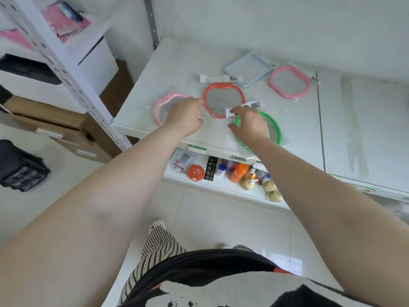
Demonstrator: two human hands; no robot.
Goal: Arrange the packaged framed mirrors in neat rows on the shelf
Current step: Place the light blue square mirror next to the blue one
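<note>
**Head view: both hands working at the red mirror's wrapper**

Head camera is looking down on a white metal shelf [168, 63] where five packaged mirrors are lying flat and loosely scattered, not yet forming straight rows. Going from the left, a pale pink apple-shaped framed mirror in a clear plastic bag [160, 105] is sitting near the shelf's left front corner, partly under the left hand [184, 115]. That hand is reaching across it with fingers bent, and its fingertips are appearing to pinch the clear wrapper at the left edge of the red apple-shaped framed mirror [223, 99], probably to slide or square it up. Next, the right hand [250, 122] is hovering over the green round-framed mirror in its clear bag [273, 127], fingers moderately spread, with the fingertips touching the white barcode label [243, 108] at the red mirror's lower right; whether it is truly gripping the label I cannot tell. Further back, a light blue square framed mirror [247, 68] is lying askew, and a coral pink apple-shaped framed mirror [288, 82] is resting well apart at the right, both apparently awaiting alignment.
</note>
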